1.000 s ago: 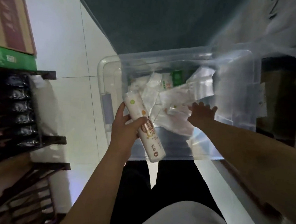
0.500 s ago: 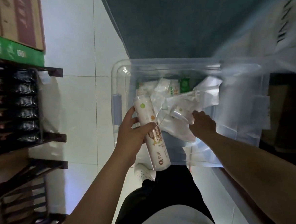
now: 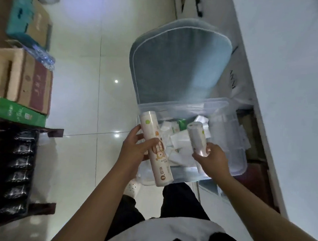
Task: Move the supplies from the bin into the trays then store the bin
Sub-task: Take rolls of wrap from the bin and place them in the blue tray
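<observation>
Two rolls are in my hands above the clear bin (image 3: 239, 169), one per hand, both arms stretched forward and down from my chest. My left hand (image 3: 133, 148) wraps around the middle of the long roll (image 3: 156, 148), thumb across its front and fingers behind; it runs lengthwise away from me, its near end hanging over the bin's front rim and its far end over the contents. My right hand (image 3: 212, 160) has its grip clamped on the near end of the short roll (image 3: 197, 139), which sticks up and away from my fingertips over the bin's middle. Loose white packets (image 3: 179, 140) and one green box (image 3: 182, 124) lie jumbled in the bin beneath both rolls; I cannot count the packets. Beyond the bin stands one grey-blue padded chair back (image 3: 179, 63). Two cardboard boxes (image 3: 27, 79) sit stacked at my left on the pale tiled floor (image 3: 84, 96).
</observation>
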A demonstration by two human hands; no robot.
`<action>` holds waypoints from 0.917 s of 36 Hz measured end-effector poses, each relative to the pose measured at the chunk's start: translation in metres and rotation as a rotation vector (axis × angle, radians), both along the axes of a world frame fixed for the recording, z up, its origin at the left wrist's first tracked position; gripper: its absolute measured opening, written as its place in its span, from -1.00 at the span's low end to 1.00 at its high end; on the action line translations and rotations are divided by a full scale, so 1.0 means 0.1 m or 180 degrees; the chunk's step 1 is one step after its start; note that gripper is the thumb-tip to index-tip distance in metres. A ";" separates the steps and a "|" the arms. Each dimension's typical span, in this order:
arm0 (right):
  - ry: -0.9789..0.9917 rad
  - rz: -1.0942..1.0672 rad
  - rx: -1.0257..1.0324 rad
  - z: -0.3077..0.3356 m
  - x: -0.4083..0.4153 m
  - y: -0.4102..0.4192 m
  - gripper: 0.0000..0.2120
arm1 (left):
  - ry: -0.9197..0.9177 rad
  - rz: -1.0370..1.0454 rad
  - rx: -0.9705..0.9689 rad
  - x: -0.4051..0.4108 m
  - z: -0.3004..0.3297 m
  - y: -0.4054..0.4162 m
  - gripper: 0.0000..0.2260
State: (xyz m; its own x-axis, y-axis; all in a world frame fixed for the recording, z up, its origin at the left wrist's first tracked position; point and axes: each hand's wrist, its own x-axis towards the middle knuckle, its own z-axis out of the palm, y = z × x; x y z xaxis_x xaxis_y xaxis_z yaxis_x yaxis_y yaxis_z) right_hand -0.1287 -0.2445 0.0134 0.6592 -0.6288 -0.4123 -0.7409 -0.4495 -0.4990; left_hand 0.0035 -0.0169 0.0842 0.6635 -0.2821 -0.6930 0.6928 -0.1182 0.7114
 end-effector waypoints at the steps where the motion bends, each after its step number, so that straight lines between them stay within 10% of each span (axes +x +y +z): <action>1: -0.0104 -0.0164 0.0017 0.15 -0.13 0.10 -0.61 | -0.0027 -0.0079 -0.0058 -0.03 0.05 0.04 -0.41; 17: -0.1534 -0.2770 -0.0161 1.72 -2.32 1.81 -0.46 | 0.0213 -0.2187 -0.0869 -1.36 0.54 0.21 -0.49; 33: -0.2838 -0.3471 -0.0626 2.19 -5.03 2.35 -0.44 | 0.0027 -0.3055 -0.1383 -3.83 1.18 -0.13 -0.52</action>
